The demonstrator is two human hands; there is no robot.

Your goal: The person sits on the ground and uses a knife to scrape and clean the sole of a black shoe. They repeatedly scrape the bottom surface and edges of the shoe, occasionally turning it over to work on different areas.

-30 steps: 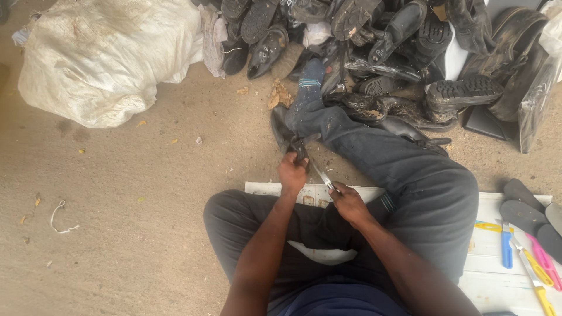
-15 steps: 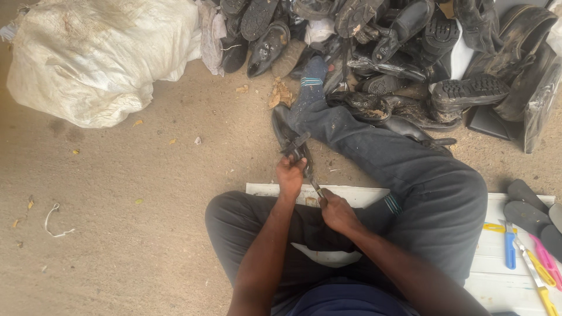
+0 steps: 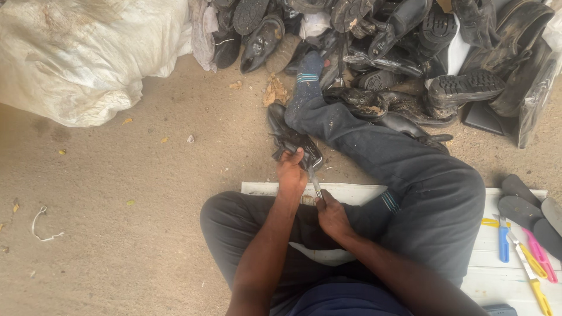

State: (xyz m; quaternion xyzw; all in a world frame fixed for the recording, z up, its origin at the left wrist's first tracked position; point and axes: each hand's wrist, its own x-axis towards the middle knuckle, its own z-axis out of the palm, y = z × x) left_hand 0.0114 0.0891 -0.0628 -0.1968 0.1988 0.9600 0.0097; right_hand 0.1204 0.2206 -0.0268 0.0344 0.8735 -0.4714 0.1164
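Note:
I sit on a white board (image 3: 257,188) on the ground with one leg stretched out and one bent. My left hand (image 3: 291,173) grips a worn black shoe (image 3: 291,139) lying on the dirt beside my outstretched leg. My right hand (image 3: 332,214) holds a thin metal tool (image 3: 315,184) whose tip reaches the shoe just under my left hand. The two hands are close together, above my bent knee.
A heap of black shoes and boots (image 3: 410,52) fills the far side. A big white sack (image 3: 82,58) lies at the far left. Loose dark soles (image 3: 527,208) and several coloured cutters (image 3: 521,248) lie on the board at my right.
Both hands have shifted slightly while keeping hold of the shoe and the tool; the view has tilted a little.

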